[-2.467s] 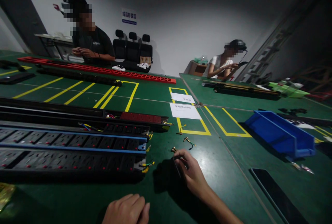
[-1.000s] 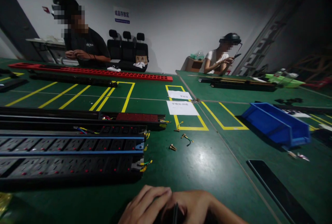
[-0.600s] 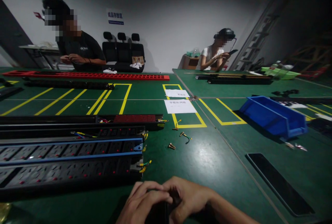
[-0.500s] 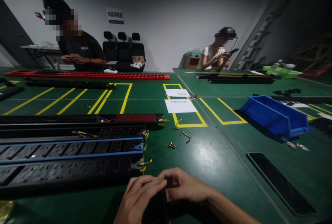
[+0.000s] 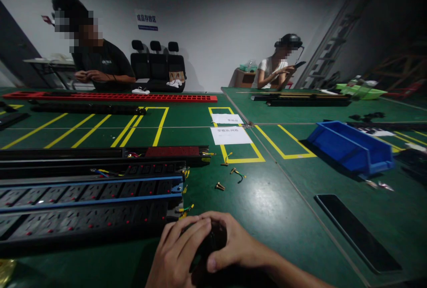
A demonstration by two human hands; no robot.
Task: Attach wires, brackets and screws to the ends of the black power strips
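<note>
Both hands are at the bottom middle of the head view, closed around a dark, black-looking piece (image 5: 217,237). My left hand (image 5: 178,248) covers its left side with the fingers bent over the top. Curled about the right side is my right hand (image 5: 238,240), its thumb lying across the near face. Most of the piece is hidden by the fingers, so its kind cannot be made out. Just left of my hands lie black socket strips (image 5: 110,221) with red dots, one framed by blue rails (image 5: 133,201). Short yellow-green wires (image 5: 186,208) stick out of their right ends.
Brass-coloured screws (image 5: 220,186) and a small wire (image 5: 239,174) lie beyond my hands. A phone (image 5: 356,232) and a blue bin (image 5: 353,150) are at the right. Paper sheets (image 5: 231,135) lie mid-table. Two people sit across the table, near a long red rail (image 5: 133,97).
My right thumb has shifted downward and my right fingers have wrapped farther over the dark piece, showing more of its top. The view has moved slightly.
</note>
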